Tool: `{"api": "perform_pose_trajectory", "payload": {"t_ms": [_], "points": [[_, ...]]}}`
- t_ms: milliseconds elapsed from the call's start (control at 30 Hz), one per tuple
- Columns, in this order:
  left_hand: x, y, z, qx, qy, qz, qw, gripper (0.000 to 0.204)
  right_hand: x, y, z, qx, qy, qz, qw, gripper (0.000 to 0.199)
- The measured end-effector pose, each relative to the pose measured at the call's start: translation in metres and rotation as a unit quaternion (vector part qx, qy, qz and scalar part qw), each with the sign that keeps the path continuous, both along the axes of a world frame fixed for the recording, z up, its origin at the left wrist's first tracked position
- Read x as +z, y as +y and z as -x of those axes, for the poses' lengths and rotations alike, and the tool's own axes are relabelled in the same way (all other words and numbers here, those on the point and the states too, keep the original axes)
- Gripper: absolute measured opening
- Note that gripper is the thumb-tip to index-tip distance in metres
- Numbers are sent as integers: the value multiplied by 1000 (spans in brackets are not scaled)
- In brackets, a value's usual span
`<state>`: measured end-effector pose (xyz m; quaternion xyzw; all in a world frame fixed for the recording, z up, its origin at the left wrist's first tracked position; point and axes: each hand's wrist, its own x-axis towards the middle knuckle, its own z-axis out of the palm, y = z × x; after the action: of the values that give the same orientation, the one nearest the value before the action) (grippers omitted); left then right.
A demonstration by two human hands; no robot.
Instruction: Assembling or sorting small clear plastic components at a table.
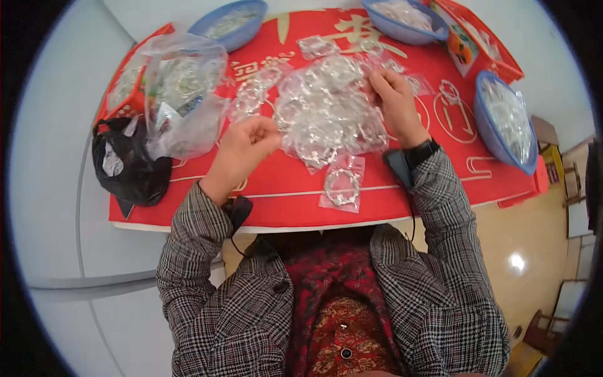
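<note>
Tabletop: we look down on a red cloth [282, 210] with pale gold lettering and lines, above a tan floor [496, 251].
Silvery pile: we find a heap of clear packets [333, 107] holding shiny ring-shaped pieces at mid-table, between the two hands.
Left hand: we see the left hand [245, 147] at the pile's left edge, thumb and fingers curled narrowly together; we cannot tell whether they pinch anything.
Right hand: we see the right hand [392, 100] at the pile's upper right edge, fingers bent downward; their tips are unclear, so we cannot tell what they grip.
Wrist: we note a dark band [422, 152] on the right one.
Near edge: we spot one separate packet [343, 183] with a single ring, just below the pile.
Left side: we have a large clear bag [204, 135] beside a black bag [135, 173].
Right side: we see a blue basin [493, 138] of packaged things.
</note>
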<state>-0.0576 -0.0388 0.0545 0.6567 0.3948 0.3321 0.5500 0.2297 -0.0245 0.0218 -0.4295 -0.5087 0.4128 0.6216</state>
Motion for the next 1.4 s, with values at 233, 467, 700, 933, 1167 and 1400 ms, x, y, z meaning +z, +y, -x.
{"api": "perform_pose_trajectory", "payload": {"t_ms": [233, 467, 700, 933, 1167, 1400], "points": [[-23, -72, -55, -144, 186, -401, 885, 26, -7, -5, -9, 7, 34, -5, 999, 17], [-47, -28, -92, -178, 206, -141, 952, 30, -6, -7, -9, 6, 6, -14, 1000, 17], [-39, 3, -96, -161, 207, -409, 874, 29, -3, -7, -8, -2, -46, -31, 998, 16], [-15, 17, -72, -20, 225, -462, 857, 28, -3, -8, -10, -12, -72, -30, 997, 18], [-27, 44, -64, -1, 251, -547, 798, 25, -4, -5, -9, -1, -81, -33, 996, 18], [-34, 38, -60, 123, -141, -109, 976, 12, 1, -12, -1, -9, -113, -26, 993, 20]]}}
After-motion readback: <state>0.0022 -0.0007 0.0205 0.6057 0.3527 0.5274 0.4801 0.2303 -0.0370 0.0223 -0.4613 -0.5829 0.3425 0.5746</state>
